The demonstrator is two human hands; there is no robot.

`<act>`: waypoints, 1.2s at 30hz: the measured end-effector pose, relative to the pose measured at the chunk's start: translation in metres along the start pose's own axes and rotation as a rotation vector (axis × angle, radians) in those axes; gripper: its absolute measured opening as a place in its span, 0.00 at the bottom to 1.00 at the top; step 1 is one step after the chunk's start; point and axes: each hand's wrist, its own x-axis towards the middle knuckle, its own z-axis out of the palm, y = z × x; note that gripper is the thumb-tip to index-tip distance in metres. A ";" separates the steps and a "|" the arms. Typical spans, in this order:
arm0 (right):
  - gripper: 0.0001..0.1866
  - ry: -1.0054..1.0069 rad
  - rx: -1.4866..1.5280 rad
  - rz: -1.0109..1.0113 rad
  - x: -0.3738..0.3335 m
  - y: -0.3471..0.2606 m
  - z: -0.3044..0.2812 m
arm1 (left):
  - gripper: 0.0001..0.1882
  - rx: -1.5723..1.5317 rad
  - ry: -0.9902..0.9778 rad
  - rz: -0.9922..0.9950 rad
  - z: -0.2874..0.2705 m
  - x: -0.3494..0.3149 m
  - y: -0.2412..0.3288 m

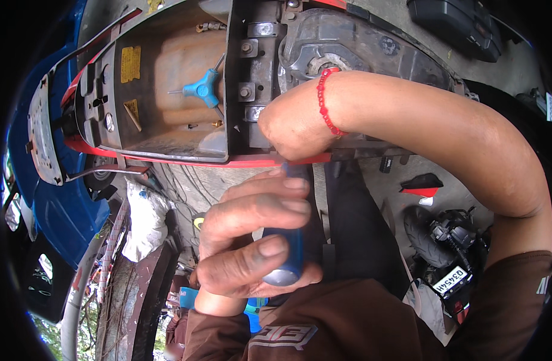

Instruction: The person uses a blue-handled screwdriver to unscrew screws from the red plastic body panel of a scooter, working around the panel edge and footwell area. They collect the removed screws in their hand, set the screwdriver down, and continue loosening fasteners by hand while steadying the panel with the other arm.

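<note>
My left hand (243, 225) is closed round the blue handle of a screwdriver (293, 256), its rounded grey end toward me. The far end of the screwdriver runs toward the red side trim (258, 162) of a motorcycle, and its tip is hidden. My right hand (294, 123), with a red beaded bracelet at the wrist, bends down over the trim beside the frame; its fingers are out of sight. Left of it, a blue three-way wrench (202, 90) lies in the dirty under-seat tray (173, 54). A small brass-coloured fitting (216, 124) rests near it.
A black fuel tank (360, 39) adjoins the tray, with bolted brackets between them. Behind it is a black case (459, 27). Another motorcycle's wheel (429, 237) stands at lower right. A white sack (145, 219) and blue bodywork (59, 210) are at left.
</note>
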 end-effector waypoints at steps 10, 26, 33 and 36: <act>0.09 -0.140 0.085 0.079 0.014 0.001 0.002 | 0.26 -0.184 -0.119 -0.016 0.000 -0.004 -0.008; 0.10 0.037 0.521 0.491 -0.001 -0.008 0.001 | 0.21 0.014 -0.016 -0.261 0.011 0.004 0.005; 0.07 0.206 0.608 0.653 -0.017 -0.037 -0.005 | 0.21 0.072 0.015 -0.138 0.015 0.005 0.005; 0.07 0.209 0.651 0.686 -0.016 -0.035 -0.007 | 0.21 0.092 0.028 -0.110 0.018 0.004 0.004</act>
